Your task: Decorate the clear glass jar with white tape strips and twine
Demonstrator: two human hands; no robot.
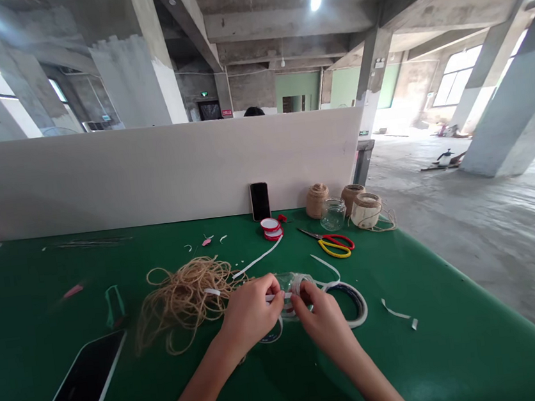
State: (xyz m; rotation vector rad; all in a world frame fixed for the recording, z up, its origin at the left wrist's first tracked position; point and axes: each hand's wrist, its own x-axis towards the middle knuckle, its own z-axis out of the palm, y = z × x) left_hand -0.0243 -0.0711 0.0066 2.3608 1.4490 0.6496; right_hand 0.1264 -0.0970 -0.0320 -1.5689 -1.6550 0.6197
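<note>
Beside the loose twine [183, 306], the left hand [246, 312] and right hand [323, 326] pinched a white strip [273, 297] against a mostly bare glass jar [292, 282].

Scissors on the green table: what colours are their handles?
The scissors' handles are red and yellow, shown best in the head view.

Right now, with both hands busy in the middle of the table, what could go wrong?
Gripped by the left hand and right hand, the clear jar might slip, since the fingers are also working the short white strip against it. The long white strip runs into the loose twine pile, so a careless tug could perhaps snag them together.
</note>
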